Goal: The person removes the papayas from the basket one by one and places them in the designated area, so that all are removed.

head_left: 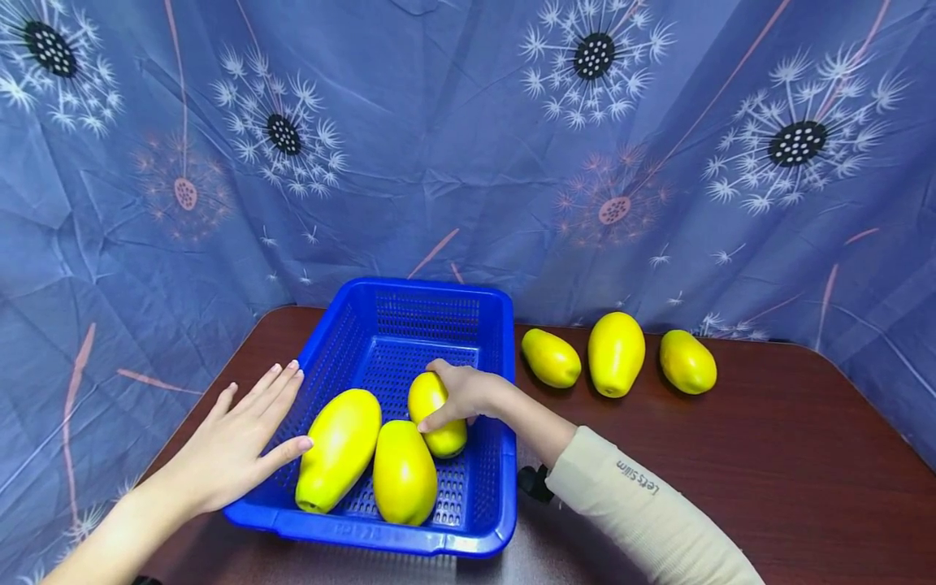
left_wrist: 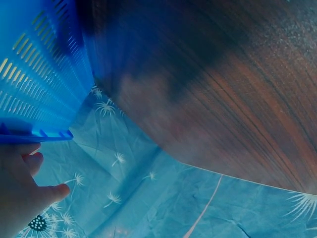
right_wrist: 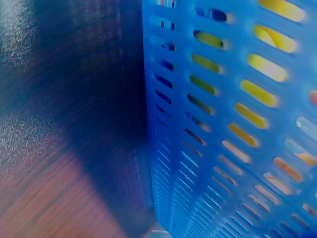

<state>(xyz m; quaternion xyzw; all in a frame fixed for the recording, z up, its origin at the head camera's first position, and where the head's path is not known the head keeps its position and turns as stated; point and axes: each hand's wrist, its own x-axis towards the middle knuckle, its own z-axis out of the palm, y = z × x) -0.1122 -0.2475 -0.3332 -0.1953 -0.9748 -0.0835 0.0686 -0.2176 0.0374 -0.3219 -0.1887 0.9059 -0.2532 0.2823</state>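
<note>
A blue plastic basket (head_left: 369,535) with slotted walls holds three yellow papayas. My right hand (head_left: 462,396) reaches over the basket's right side and grips the smaller papaya (head_left: 446,439), thumb toward the near side and fingers over the far side. To the left lies a long papaya (head_left: 340,447), and a rounder papaya (head_left: 405,475) sits between the two near the front. My left hand (head_left: 244,439) lies over the basket's left rim with its fingers straight, holding nothing. In the right wrist view the basket wall (right_wrist: 198,148) hides most of the right hand.
On the brown table (head_left: 731,471), right of the basket, stand three more papayas in a row: a small one (head_left: 552,358), a large one (head_left: 617,355) and another small one (head_left: 687,362). A blue dandelion-print curtain (head_left: 439,162) hangs behind the table and along its sides.
</note>
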